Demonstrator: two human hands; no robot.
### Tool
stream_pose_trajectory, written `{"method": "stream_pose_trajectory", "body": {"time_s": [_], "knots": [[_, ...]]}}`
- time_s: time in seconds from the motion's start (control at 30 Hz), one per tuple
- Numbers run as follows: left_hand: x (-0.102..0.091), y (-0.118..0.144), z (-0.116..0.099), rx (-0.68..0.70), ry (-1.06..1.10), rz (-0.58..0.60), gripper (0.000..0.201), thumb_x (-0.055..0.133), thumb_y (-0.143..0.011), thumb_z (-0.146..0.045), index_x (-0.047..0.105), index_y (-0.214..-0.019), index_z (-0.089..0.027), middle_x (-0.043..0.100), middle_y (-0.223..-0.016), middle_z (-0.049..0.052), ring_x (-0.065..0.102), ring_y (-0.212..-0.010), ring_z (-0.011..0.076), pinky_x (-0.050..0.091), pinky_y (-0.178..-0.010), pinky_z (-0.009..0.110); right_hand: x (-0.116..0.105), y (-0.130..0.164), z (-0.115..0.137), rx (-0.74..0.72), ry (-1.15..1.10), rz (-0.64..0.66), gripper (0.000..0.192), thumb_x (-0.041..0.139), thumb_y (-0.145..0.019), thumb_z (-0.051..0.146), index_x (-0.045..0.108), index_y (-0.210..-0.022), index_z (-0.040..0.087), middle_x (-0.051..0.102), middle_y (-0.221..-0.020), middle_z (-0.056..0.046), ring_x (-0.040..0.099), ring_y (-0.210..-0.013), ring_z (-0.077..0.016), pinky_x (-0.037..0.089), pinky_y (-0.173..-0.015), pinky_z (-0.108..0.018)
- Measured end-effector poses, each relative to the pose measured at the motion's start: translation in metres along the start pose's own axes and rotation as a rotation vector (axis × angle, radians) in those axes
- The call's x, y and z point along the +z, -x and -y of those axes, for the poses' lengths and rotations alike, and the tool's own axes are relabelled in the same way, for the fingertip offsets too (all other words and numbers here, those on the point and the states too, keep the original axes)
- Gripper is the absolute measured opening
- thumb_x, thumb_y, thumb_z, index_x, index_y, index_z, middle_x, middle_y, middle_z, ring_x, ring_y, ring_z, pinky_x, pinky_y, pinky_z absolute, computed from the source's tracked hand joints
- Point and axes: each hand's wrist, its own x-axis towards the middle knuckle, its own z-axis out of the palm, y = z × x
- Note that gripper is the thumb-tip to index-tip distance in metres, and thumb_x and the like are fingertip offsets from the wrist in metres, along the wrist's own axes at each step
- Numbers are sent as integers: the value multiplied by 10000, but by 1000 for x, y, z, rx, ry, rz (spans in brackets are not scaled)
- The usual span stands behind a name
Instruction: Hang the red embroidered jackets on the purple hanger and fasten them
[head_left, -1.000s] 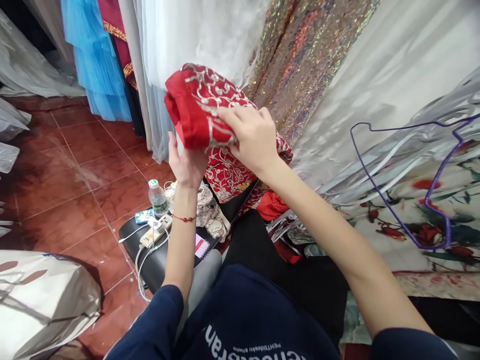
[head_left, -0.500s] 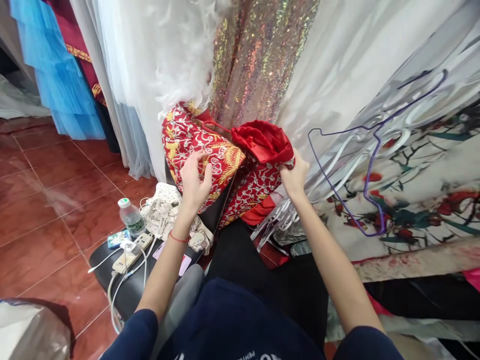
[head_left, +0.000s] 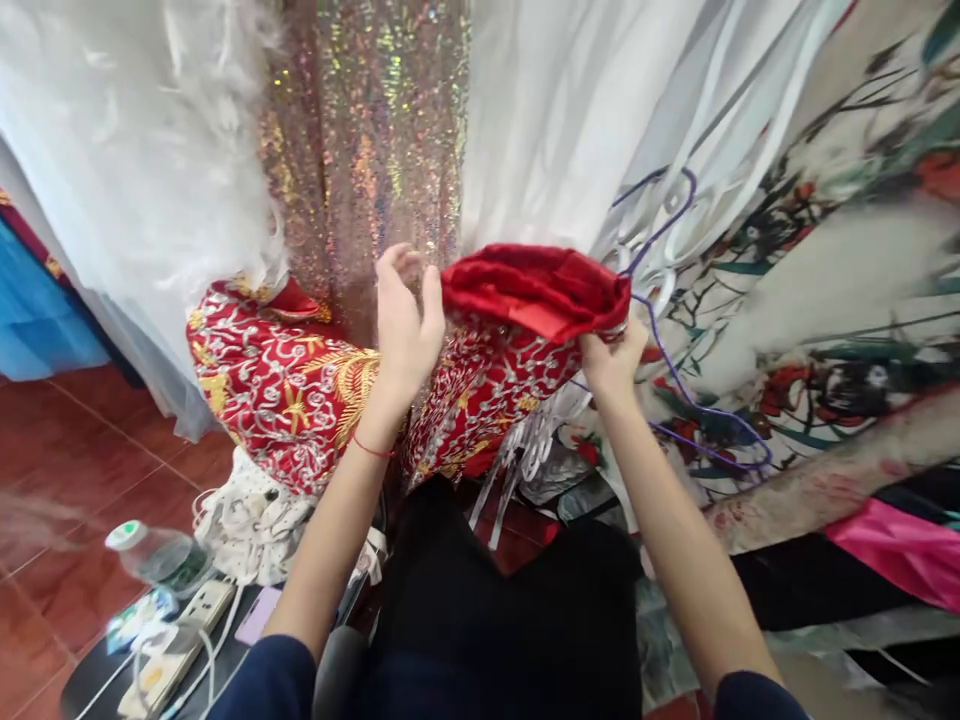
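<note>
A red garment (head_left: 517,375) with silver and gold embroidery is held up in front of me, its satin-lined opening (head_left: 536,290) facing upward. My right hand (head_left: 616,362) grips the right end of this opening, thumb below the rim. Close to the opening's left end is my left hand (head_left: 409,325), its fingers bent and apart from the thumb. Whether the thumb touches the satin I cannot tell. Left of that hand, a second red embroidered piece (head_left: 277,395) with gold motifs lies over the seat, partly hidden by my left forearm.
A purple hanger (head_left: 694,400) hangs at right among white hangers (head_left: 739,200). A sequined cloth (head_left: 360,130) and white fabric hang behind. At lower left are a plastic bottle (head_left: 161,555), a power strip (head_left: 180,650) with cables, a phone (head_left: 257,614) and a dotted white cloth (head_left: 251,525).
My left hand has moved from over the left embroidered piece to the left end of the opening. The opening is stretched wider and flatter. The view has shifted to the right.
</note>
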Motion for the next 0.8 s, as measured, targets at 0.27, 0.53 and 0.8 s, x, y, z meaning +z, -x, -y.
{"method": "stream_pose_trajectory", "body": {"time_s": [0.27, 0.53, 0.8], "knots": [[28, -6, -44, -183, 401, 757, 403, 618, -904, -465, 605, -1199, -190, 691, -1180, 84, 659, -1060, 186, 513, -949, 307, -82, 12, -1, -135, 67, 294, 105, 645, -783, 315, 641, -742, 218, 612, -626, -14, 595, -599, -180, 522, -593, -300], [81, 13, -56, -81, 193, 845, 201, 505, -919, -292, 660, -863, -177, 653, -792, -13, 533, -704, 109, 393, -670, 246, -132, -6, 4, -242, 296, 319, 127, 548, -823, 227, 670, -807, 198, 638, -654, 8, 592, -542, -138, 481, -526, -242], [91, 23, -60, -166, 65, 733, 394, 475, -950, -420, 436, -637, -184, 433, -596, -41, 364, -597, 104, 284, -595, 257, -142, 16, -3, -434, 691, 297, 488, 653, -873, 327, 524, -1333, 222, 705, -1150, -112, 712, -897, -214, 597, -733, -316]]}}
